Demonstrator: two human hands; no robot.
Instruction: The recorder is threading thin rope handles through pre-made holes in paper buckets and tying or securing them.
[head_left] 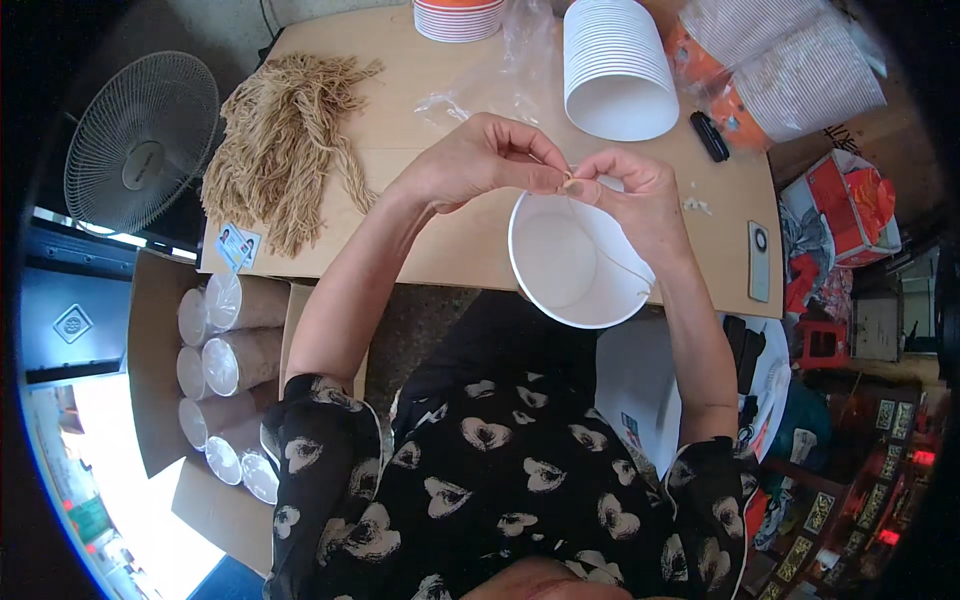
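Note:
A white paper tub point(575, 265) tilts with its open mouth toward me at the table's front edge. At its far rim, my left hand point(490, 165) and my right hand point(635, 195) meet, both closed with fingertips pinched together. Between them is a thin beige string point(612, 252), whose tail trails across the tub's mouth toward the right rim. Any knot at the fingertips is too small to make out. Left of my hands, a thick bundle of tan strings point(285, 150) lies spread on the table.
Stacked white tubs point(620, 70) lie on the wooden table point(450, 240), near bagged orange-and-white tubs point(800, 85). A black clip-like object point(709, 136) and a grey flat device point(759, 262) are at the right. A fan point(145, 145) and a carton point(165, 440) of wrapped tubs stand left.

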